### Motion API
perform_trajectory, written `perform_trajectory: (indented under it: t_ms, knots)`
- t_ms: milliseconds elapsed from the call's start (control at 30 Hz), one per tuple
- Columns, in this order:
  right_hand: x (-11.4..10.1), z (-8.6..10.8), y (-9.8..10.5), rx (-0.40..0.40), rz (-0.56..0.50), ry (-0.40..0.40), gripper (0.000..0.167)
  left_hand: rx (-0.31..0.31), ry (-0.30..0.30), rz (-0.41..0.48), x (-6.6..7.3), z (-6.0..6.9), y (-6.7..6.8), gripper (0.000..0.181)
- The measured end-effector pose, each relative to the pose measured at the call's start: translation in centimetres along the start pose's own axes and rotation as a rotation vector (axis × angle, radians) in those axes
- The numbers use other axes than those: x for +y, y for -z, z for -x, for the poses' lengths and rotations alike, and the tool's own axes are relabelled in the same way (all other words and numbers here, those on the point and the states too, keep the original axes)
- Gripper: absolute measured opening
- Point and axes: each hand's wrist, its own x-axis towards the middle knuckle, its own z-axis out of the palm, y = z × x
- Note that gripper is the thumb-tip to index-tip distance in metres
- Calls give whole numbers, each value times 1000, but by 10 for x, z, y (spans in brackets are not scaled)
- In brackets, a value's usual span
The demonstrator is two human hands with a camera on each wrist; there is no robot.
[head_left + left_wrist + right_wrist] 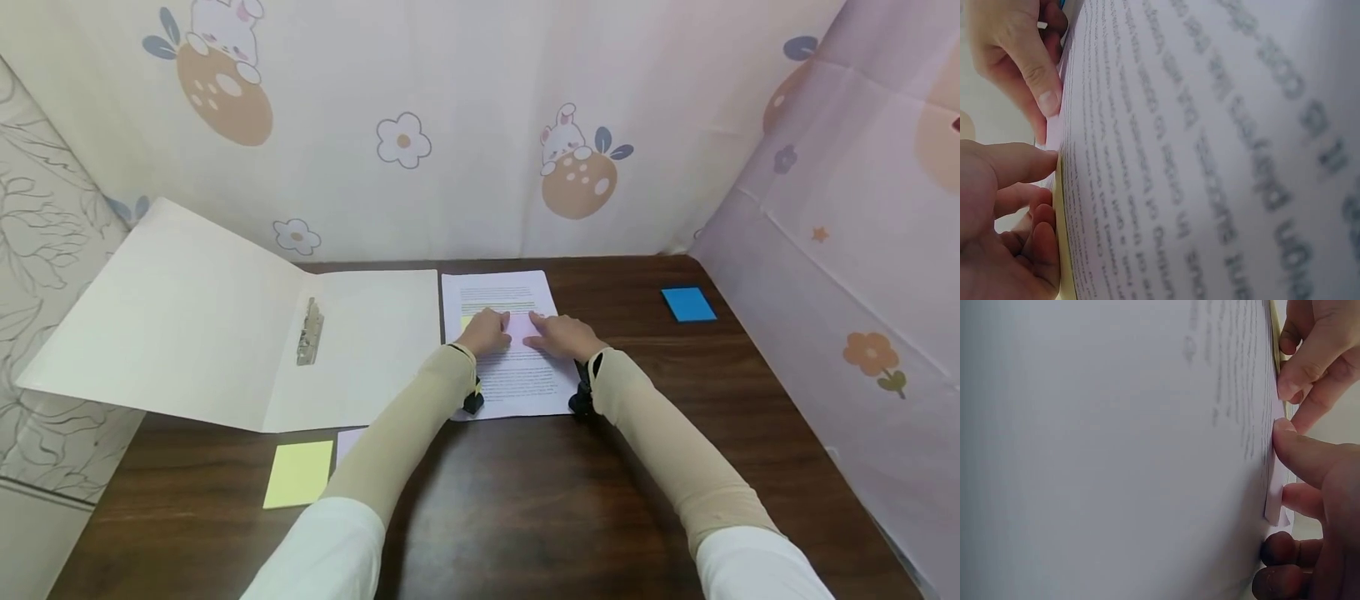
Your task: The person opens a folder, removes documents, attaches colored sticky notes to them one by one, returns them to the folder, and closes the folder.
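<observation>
A stack of printed pages lies on the dark wooden table. On its top page is a lilac sticky note, with a yellow sticky note beside it, partly hidden by the left hand. That hand touches the page at the notes' left side; its fingers are bent in the left wrist view. From the right, the right hand rests thumb and index fingertips on the lilac note. The two hands are close together, and the lilac note's near end lifts slightly in the right wrist view.
Left of the pages, a white lever-arch binder lies spread out, its metal clip exposed. Nearer are a yellow note pad and a lilac pad, partly behind the left sleeve. A blue pad sits far right. Curtains border the table.
</observation>
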Motion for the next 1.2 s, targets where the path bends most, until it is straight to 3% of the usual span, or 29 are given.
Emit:
perform_trajectory:
  t_ms: [233,400,500,600,767,1000,1200]
  knots:
    - [7,1,0,5,15,-54,74,17,18,-4,7,11,5,23]
    - [9,4,2,-7,3,-83,74,-38,33,-18,4,12,4,51]
    - [13,5,4,-9,-23,-80,72,-69,18,-74,4,11,4,62]
    - [19,7,3,20,-110,-69,68,-72,16,-91,6,13,4,55]
    - [24,9,2,93,-234,-34,58,-22,6,-92,8,17,3,45]
    - [32,12,6,144,-239,-2,50,0,-26,4,14,31,10,38]
    - [37,19,9,180,-231,34,44,-2,-101,-45,16,44,12,38]
